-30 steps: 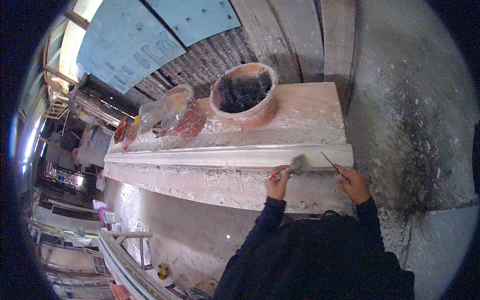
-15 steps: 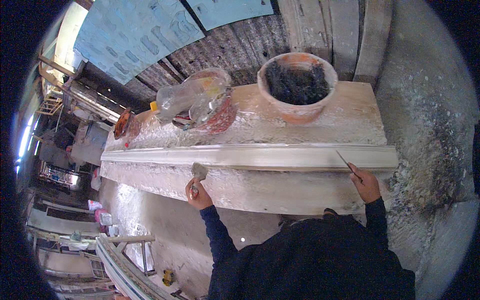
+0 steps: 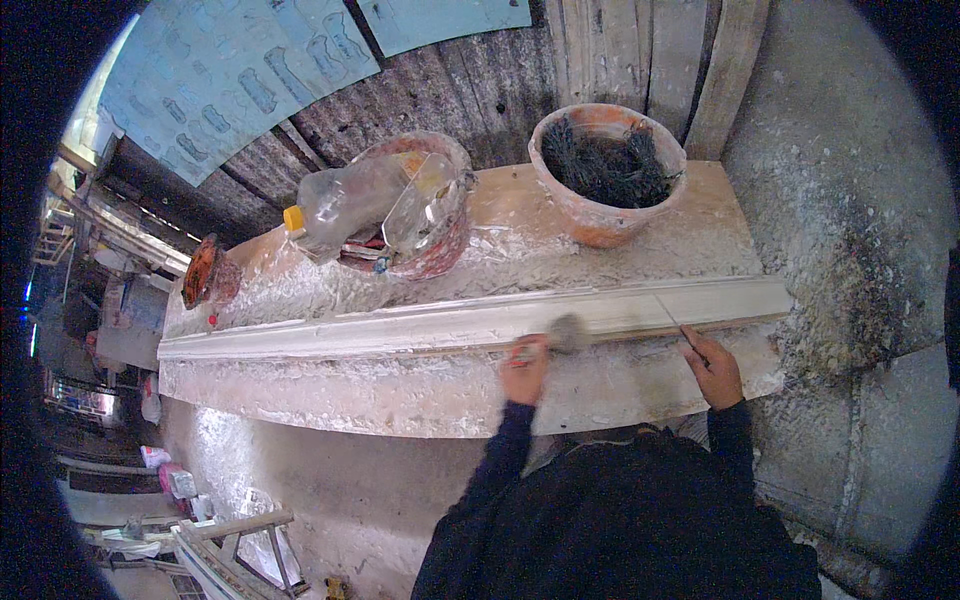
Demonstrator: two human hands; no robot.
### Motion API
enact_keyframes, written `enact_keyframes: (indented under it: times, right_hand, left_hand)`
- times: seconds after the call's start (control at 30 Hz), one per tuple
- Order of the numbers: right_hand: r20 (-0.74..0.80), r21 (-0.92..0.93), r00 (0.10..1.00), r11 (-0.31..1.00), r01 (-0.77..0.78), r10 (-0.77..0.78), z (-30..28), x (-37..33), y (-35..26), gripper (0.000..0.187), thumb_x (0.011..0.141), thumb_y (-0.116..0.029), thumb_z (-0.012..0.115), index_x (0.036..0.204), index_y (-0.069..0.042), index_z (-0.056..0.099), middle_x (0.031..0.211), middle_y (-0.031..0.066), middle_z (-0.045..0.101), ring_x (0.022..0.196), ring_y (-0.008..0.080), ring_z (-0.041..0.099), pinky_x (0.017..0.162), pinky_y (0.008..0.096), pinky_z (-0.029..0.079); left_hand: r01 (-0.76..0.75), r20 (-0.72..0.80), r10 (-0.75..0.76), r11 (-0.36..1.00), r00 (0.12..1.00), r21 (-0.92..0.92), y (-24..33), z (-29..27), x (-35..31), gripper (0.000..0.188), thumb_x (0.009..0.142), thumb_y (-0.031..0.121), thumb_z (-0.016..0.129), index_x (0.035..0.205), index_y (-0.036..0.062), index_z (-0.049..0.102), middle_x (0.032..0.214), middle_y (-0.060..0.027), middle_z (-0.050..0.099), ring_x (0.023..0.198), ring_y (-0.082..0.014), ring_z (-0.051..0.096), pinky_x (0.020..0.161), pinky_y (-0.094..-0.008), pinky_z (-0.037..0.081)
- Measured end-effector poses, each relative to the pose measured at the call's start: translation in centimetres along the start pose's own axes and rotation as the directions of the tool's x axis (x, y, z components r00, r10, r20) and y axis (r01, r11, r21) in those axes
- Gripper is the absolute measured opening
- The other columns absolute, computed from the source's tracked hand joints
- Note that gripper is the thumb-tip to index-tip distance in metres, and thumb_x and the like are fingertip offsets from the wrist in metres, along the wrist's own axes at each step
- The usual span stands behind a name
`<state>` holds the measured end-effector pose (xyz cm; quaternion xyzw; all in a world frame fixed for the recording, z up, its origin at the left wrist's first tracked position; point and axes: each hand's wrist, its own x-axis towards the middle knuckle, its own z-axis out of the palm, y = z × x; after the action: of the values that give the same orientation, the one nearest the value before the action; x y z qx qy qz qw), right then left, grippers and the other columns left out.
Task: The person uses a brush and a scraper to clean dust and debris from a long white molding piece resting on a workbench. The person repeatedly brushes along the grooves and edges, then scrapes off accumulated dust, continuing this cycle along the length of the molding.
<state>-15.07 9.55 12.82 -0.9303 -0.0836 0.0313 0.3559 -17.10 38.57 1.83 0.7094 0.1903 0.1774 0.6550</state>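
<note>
A long white moulding strip (image 3: 430, 330), ridged along its far side, lies lengthwise on a white-smeared board (image 3: 320, 400). My left hand (image 3: 524, 372), at the strip's near edge, is closed round the handle of a scraper. Its greyish blade (image 3: 567, 335), blurred by motion, is over or against that edge; contact is unclear. Farther right, my right hand (image 3: 716, 378) grips a thin, pointed metal tool (image 3: 669, 313). The tool slants up and left across the strip's near part, and its exact kind cannot be made out.
Along the board's far side stand a bucket (image 3: 607, 232) of dark fibres, a reddish bucket (image 3: 440, 250) with clear plastic bottles (image 3: 350, 200), and a small orange pot (image 3: 201, 272). Corrugated sheets (image 3: 430, 100) rise behind. White debris (image 3: 850, 310) covers the ground at right.
My left hand has swung right with the scraper, nearing my right hand. My right hand has shifted slightly left with the thin tool. The whole view has turned a little.
</note>
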Motion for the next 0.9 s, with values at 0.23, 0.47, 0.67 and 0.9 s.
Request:
enact_keyframes:
  times: [0.23,0.47,0.67,0.9]
  right_hand:
    - [-0.033,-0.017,0.999,1.0,0.018,-0.019,-0.5,-0.2,2.3,0.035,0.079,-0.017,0.054,0.114,-0.012,0.053,0.088,0.0137,0.059,0.076,0.0237,0.055,0.069,0.0298,0.043]
    - [0.014,0.063,0.995,0.994,0.094,-0.095,-0.9,0.5,1.9,0.035,0.079,-0.016,0.054,0.114,-0.011,0.053,0.092,0.0143,0.059,0.079,0.0249,0.055,0.07,0.0301,0.043]
    - [-0.032,0.023,0.995,0.995,0.094,-0.093,-2.3,-0.5,4.4,0.035,0.079,-0.016,0.054,0.114,-0.012,0.053,0.094,0.0147,0.059,0.077,0.0248,0.056,0.068,0.03,0.043]
    - [-0.028,0.021,0.999,1.0,-0.019,0.02,-4.1,-2.3,8.2,0.038,0.08,-0.023,0.051,0.118,-0.018,0.049,0.072,0.0129,0.052,0.066,0.0283,0.051,0.061,0.0367,0.042]
  left_hand:
    - [-0.017,-0.47,0.397,0.778,0.789,0.628,4.7,-19.7,3.6,0.012,0.08,0.01,0.058,0.083,-0.0017,0.057,0.084,-0.0095,0.06,0.077,-0.0159,0.056,0.069,-0.0264,0.045]
    - [-0.109,-0.126,0.092,0.984,0.988,-0.138,4.6,-1.6,2.9,0.02,0.076,0.012,0.062,0.092,0.001,0.059,0.084,-0.0053,0.061,0.079,-0.0127,0.056,0.067,-0.0239,0.044]
    - [0.069,0.096,-0.067,0.997,0.993,-0.017,-0.9,9.9,3.8,0.031,0.076,0.03,0.062,0.083,0.0003,0.061,0.065,-0.0053,0.061,0.055,-0.0136,0.058,0.054,-0.0281,0.045]
    - [-0.133,-0.375,0.354,0.854,0.857,0.503,1.9,-16.1,8.5,0.02,0.074,0.019,0.059,0.082,0.0014,0.061,0.08,-0.0138,0.061,0.073,-0.0218,0.059,0.064,-0.0302,0.046]
